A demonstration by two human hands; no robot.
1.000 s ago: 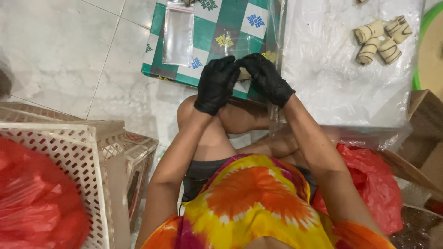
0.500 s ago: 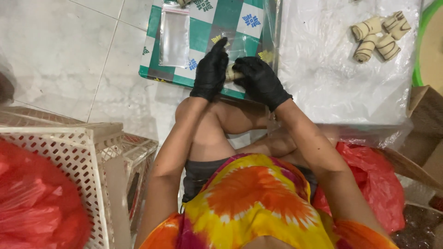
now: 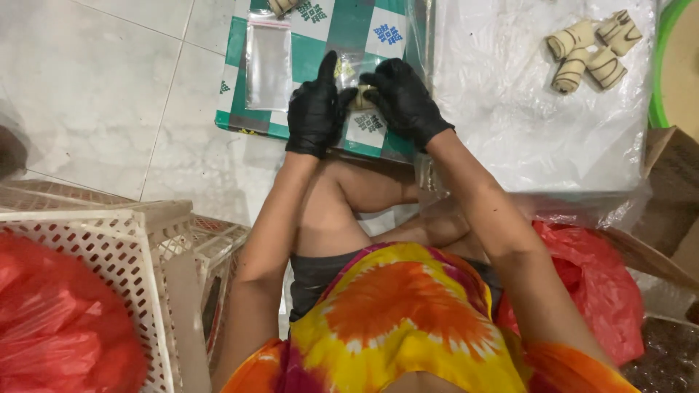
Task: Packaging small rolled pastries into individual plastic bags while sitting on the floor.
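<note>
Both my hands wear black gloves and meet over a green and white checked board [image 3: 306,36] on the floor. My left hand [image 3: 314,109] and my right hand [image 3: 402,98] together hold a small rolled pastry in a clear plastic bag [image 3: 362,97]. An empty clear zip bag [image 3: 268,62] lies flat on the board to the left of my hands. Several striped rolled pastries [image 3: 588,51] sit on a clear plastic sheet [image 3: 510,124] to the right.
A white lattice crate [image 3: 95,269] with a red plastic bag [image 3: 51,327] stands at lower left. Another red bag [image 3: 590,284] lies at lower right beside a cardboard box [image 3: 673,182]. A green-rimmed tray [image 3: 657,87] shows at the right edge. White tiled floor [image 3: 95,94] lies to the left.
My hands stayed together over the board, working the small bagged pastry. My left index finger now points up. The view shifted slightly.
</note>
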